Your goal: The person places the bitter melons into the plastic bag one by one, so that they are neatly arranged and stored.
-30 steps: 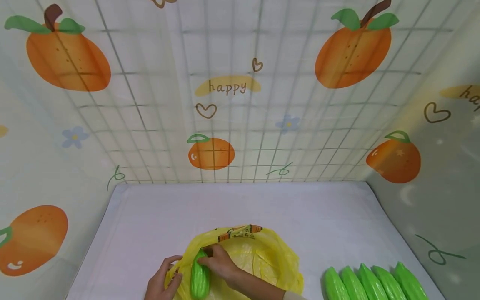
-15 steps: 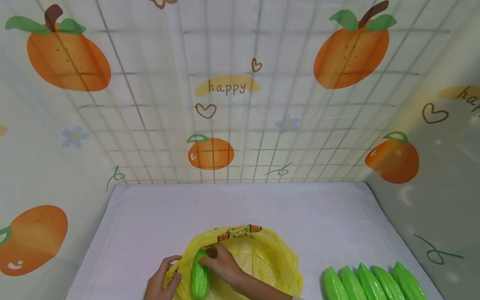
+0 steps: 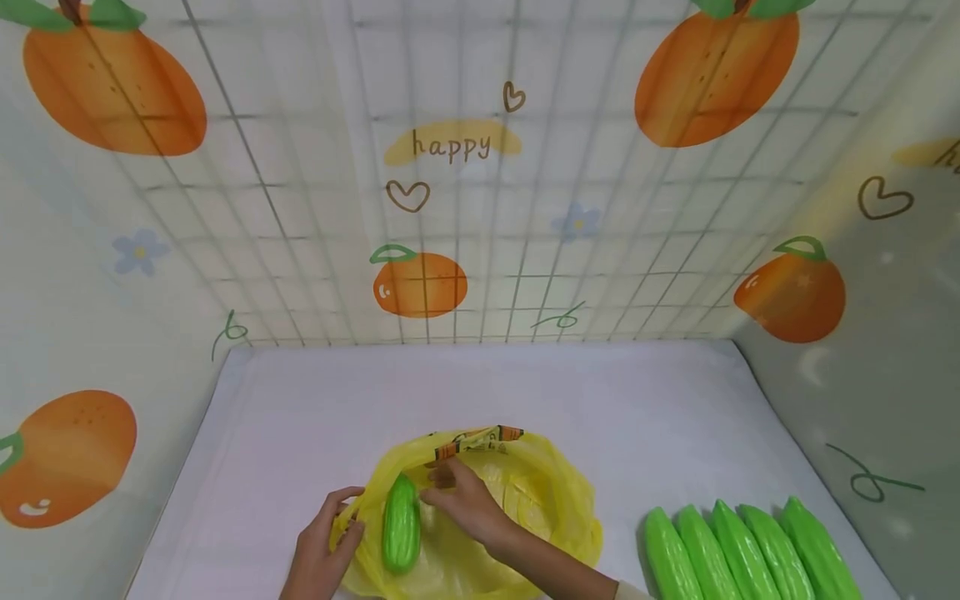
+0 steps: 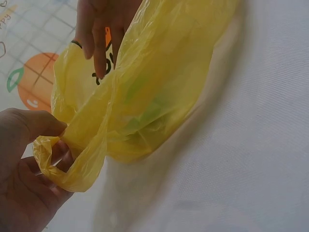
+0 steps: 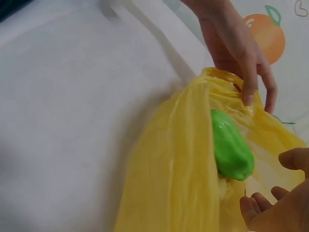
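A yellow plastic bag lies with its mouth spread wide on the table. Its left edge, by the handle loop, is pinched by my left hand. Inside the bag, near that left side, is a green ribbed cucumber-like vegetable; the right wrist view shows one end of this vegetable past the bag's edge. My right hand is over the bag's opening, just right of the vegetable. A gap shows between them, and its thumb and fingers are spread apart with nothing held.
Several more green ribbed vegetables lie side by side at the table's front right. The white table ends at a curtain printed with oranges, which also hangs along both sides.
My right hand has let go of the green vegetable and moved slightly right. The vegetable stays in the bag, and my left hand keeps its pinch. The head view has tilted down.
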Available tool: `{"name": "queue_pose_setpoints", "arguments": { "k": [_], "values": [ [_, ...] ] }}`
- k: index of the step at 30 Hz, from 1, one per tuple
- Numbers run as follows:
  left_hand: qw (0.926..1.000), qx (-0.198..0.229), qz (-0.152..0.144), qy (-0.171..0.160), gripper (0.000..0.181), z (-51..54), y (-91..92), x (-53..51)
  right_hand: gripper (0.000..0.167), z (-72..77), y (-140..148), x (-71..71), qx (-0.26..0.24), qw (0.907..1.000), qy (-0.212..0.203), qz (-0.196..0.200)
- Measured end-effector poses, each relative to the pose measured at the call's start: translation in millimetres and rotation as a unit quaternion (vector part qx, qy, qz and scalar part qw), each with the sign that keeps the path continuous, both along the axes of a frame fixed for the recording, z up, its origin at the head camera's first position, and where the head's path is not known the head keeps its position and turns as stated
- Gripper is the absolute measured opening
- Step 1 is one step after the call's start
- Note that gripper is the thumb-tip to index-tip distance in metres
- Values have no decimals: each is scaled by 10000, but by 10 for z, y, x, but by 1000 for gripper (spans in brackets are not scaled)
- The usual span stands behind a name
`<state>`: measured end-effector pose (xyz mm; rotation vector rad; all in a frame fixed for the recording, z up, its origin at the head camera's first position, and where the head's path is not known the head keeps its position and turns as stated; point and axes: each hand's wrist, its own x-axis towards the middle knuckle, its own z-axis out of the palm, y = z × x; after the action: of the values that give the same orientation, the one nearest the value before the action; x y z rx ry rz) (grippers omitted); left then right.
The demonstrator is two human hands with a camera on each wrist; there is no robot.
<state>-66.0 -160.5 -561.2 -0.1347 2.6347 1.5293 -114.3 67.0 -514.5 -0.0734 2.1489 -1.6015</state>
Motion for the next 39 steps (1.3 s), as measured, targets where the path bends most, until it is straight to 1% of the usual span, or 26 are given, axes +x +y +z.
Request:
{"name": "queue_pose_setpoints", "arguments": {
  "k": [10, 15, 20, 22, 25, 29, 33, 39],
  "values": [
    [9999, -46, 63, -99, 36, 58, 15, -13, 47, 121, 122, 17, -15, 9997, 214, 104],
    [9999, -67, 76, -94, 37, 53, 8, -6, 47, 139, 189, 34, -126, 9992, 367, 98],
    [9999, -118, 68, -77, 36, 39, 0, 1, 48, 159, 294, 41, -228, 9993, 271, 136],
    [9999, -113, 66, -80, 36, 37, -3, 3, 46, 196, 341, 43, -326, 9992, 172, 165],
    [9999, -75, 64, -95, 36, 34, -6, 5, 42, 271, 409, 43, -486, 9985, 127, 216],
    [9999, -66, 76, -68, 37, 31, -10, 8, 35, 370, 512, 39, -589, 9979, 172, 208],
    [9999, -72, 84, -57, 37, 33, -8, 9, 32, 434, 635, 42, -513, 9980, 331, 150],
    [9999, -15, 72, -151, 37, 39, -2, 8, 30, 499, 831, 65, -363, 9979, 536, 50]
  ]
}}
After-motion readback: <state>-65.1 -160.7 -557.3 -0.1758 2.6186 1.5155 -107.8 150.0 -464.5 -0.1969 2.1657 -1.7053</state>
